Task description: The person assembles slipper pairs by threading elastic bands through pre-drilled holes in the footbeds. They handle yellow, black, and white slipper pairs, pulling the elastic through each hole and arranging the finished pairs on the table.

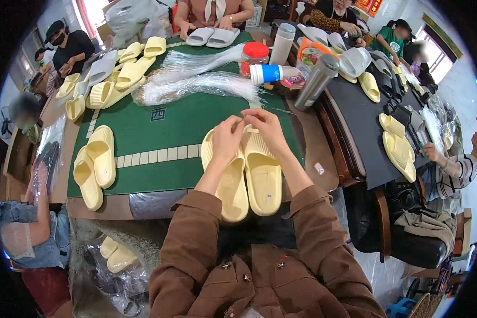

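A pair of pale yellow slides (263,183) lies side by side at the table's front edge, toes pointing away from me. Above their toe ends my left hand (227,139) and my right hand (265,130) meet, fingertips pinched together. Whatever they pinch is too small to make out. Both hands partly cover the straps of the slides. Just beyond them, a bundle of thin clear plastic strands (206,89) lies in clear wrapping on the green mat (169,119). Another yellow pair (102,159) rests to the left, one slide overlapping the other.
More yellow slides (135,71) are heaped at the back left. A red-lidded jar (254,58), paper cups (266,74), a white bottle (282,45) and a steel flask (317,82) stand at the back right. Several people work around the tables. A dark chair (416,244) stands at right.
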### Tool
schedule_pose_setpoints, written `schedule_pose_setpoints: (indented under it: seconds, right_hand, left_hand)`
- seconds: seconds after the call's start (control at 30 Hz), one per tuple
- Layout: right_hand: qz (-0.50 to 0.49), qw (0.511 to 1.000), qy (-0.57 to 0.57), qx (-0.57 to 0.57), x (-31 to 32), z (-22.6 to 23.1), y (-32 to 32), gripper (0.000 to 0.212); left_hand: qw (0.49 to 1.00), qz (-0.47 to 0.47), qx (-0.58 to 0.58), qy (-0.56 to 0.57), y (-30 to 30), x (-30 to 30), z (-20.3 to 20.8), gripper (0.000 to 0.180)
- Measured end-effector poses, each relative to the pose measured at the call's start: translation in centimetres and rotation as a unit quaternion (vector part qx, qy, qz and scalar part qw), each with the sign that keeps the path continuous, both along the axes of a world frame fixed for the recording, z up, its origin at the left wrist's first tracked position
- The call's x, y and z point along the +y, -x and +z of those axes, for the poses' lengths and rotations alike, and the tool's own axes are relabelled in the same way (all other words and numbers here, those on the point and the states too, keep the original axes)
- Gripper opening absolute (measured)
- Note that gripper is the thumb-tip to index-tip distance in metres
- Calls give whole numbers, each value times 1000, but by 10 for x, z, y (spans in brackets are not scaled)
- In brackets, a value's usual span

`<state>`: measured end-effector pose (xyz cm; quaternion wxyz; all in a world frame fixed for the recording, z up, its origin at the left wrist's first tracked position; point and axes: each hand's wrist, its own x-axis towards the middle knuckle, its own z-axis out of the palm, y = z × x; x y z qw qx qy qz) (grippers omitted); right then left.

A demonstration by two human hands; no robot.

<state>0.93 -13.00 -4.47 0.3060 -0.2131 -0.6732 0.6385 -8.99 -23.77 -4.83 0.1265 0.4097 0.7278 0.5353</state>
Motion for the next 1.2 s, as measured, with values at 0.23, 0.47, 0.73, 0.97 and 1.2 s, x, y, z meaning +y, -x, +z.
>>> schedule_pose_setpoints:
  seconds: [0.23,0.47,0.73,0.97,1.2]
  right_hand:
    - [-46,999,12,23,-3,3,3,14]
    - [-16,997,-62,-44,-8,6,3,13]
    - [-30,996,-79,-27,-3,0,7,11]
    - [-226,974,-24,21,6,-13,4,25]
    - [-111,933,-342,2,-9,0,12,19]
  left_hand:
    - [993,15,30,-109,0,4,-8,11]
    - [993,21,34,-109,1,0,-11,10]
    - [991,49,38,-120,-1,3,-12,9]
    - [986,78,33,-146,0,4,-11,9]
    - [987,58,54,-139,3,3,-15,10]
